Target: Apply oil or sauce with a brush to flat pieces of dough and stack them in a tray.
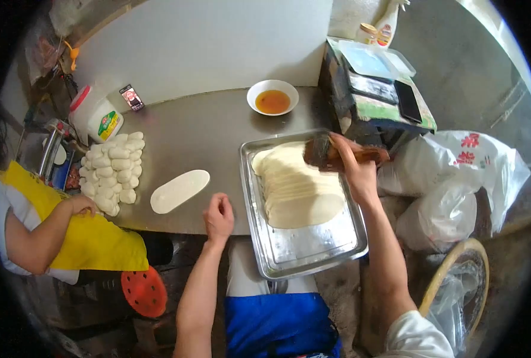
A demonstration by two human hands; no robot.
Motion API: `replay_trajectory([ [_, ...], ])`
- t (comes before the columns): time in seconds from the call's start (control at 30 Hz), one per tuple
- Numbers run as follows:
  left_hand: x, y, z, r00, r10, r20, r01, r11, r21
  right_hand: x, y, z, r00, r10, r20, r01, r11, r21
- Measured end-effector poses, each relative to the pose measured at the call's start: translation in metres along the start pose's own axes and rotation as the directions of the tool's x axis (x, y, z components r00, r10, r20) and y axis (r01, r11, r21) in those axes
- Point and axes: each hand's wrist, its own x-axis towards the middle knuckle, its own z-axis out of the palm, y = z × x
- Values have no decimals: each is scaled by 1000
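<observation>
My right hand (359,174) grips a reddish-brown tool (321,152) above the far right part of a metal tray (308,259). The tool is blurred, so its exact kind cannot be told. Beneath it, overlapping flat oval sheets of dough (301,188) lie fanned in a stack inside the tray. To the left of the tray, my left hand (219,217) hovers near the table's front edge with curled fingers and nothing visible in them. One flattened oval of dough (180,191) rests on the metal table (194,134), left of that hand.
Several dough rolls (113,168) are piled at the left, beside a person in a yellow apron (86,237). A white bowl (273,97) of orange liquid stands behind the tray. Phones (407,101) lie on a box at the right, above white plastic bags (448,179).
</observation>
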Motion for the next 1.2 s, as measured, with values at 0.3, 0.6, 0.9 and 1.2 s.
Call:
replay_trajectory([
  [0.3, -12, -7, 15, 993, 101, -63, -89, 980, 180, 278, 78, 102, 977, -171, 127, 197, 492, -848],
  [0.6, -14, -10, -2, 998, 58, -26, -54, 993, 105, 300, 45, 113, 992, 125, 10, -79, 681, -728],
  [0.9, -8, -16, -47, 962, -174, -211, 117, 959, -258, 146, -28, 149, 862, -76, 502, 260, 915, -308],
  [1.2, 27, -131, -191, 819, -524, -233, 452, 840, -299, -83, 115, 448, 790, -21, 612, 137, 980, -144],
])
